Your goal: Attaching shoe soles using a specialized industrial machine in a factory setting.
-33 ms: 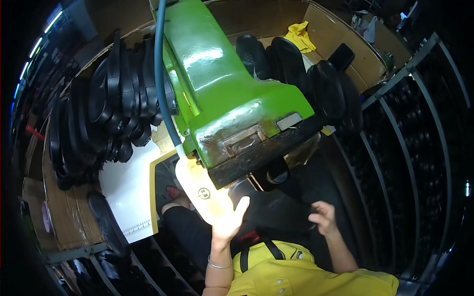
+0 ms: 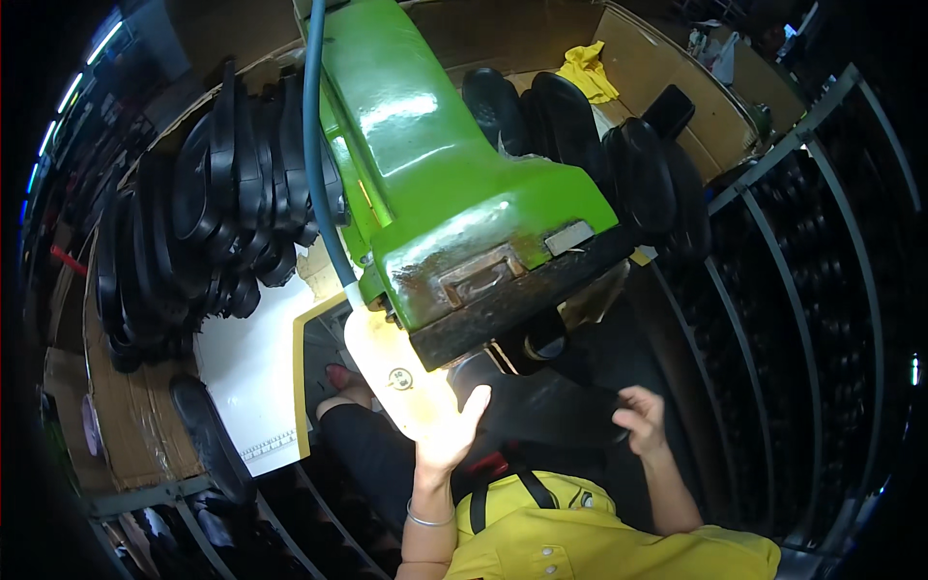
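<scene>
A dark, smooth piece (image 2: 546, 411) lies under the head of a green machine (image 2: 483, 227); its exact kind is too dim to make out. At its left edge my left hand (image 2: 447, 440) has its thumb raised and spread away, while a bright, pale lamp (image 2: 391, 372) and its glare hide the other fingers. My right hand (image 2: 645, 422) is at the right end of the dark piece, its fingers bent toward the thumb and closed at that edge. A black cylindrical machine part (image 2: 543, 340) sits just beneath the head, partly hidden.
Piled black shoe soles (image 2: 232, 174) fill the left side, and more soles (image 2: 565, 121) stand behind the machine. A blue cable (image 2: 314, 145) runs down to the lamp. Metal racks (image 2: 788, 261) stand at the right. A yellow cloth (image 2: 587, 72) rests in a cardboard box (image 2: 677, 72).
My right hand has shifted slightly to the right and up, and the dark piece's right end has moved a little rightward. My left hand stays nearly in place.
</scene>
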Action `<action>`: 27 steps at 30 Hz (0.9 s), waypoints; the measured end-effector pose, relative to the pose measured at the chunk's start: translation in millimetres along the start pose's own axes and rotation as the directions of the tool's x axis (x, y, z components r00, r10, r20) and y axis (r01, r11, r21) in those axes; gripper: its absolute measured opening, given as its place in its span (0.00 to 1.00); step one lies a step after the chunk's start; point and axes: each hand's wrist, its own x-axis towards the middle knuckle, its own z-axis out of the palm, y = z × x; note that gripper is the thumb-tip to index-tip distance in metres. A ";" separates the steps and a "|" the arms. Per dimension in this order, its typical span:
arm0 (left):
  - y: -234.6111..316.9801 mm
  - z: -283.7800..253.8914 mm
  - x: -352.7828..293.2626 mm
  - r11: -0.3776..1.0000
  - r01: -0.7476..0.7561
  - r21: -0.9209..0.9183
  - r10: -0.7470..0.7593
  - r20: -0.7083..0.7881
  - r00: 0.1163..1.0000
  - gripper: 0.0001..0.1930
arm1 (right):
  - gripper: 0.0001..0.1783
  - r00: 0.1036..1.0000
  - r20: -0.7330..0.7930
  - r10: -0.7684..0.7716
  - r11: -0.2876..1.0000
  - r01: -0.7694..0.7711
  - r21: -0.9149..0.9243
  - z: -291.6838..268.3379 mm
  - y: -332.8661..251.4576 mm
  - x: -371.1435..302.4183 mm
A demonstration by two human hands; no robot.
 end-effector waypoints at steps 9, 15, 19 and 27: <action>-10.6 -1.1 -7.8 0.997 0.024 -0.067 -0.018 0.082 0.996 0.14 | 0.16 0.964 -0.105 -0.246 0.967 0.235 -0.102 43.2 -101.8 79.0; 31.2 -27.3 -0.8 0.883 0.079 -0.463 -0.037 0.100 0.994 0.28 | 0.15 0.945 0.124 -0.301 0.942 0.315 -0.113 75.7 -112.9 125.3; 35.5 -58.8 5.7 0.924 0.111 -0.366 -0.089 0.076 0.993 0.18 | 0.15 0.902 0.156 -0.402 0.906 0.417 -0.074 111.5 -106.9 121.0; 21.4 -130.5 -15.2 0.938 0.143 -0.316 -0.163 -0.037 0.986 0.23 | 0.17 0.884 0.307 -0.353 0.933 0.354 0.054 157.4 -79.7 100.4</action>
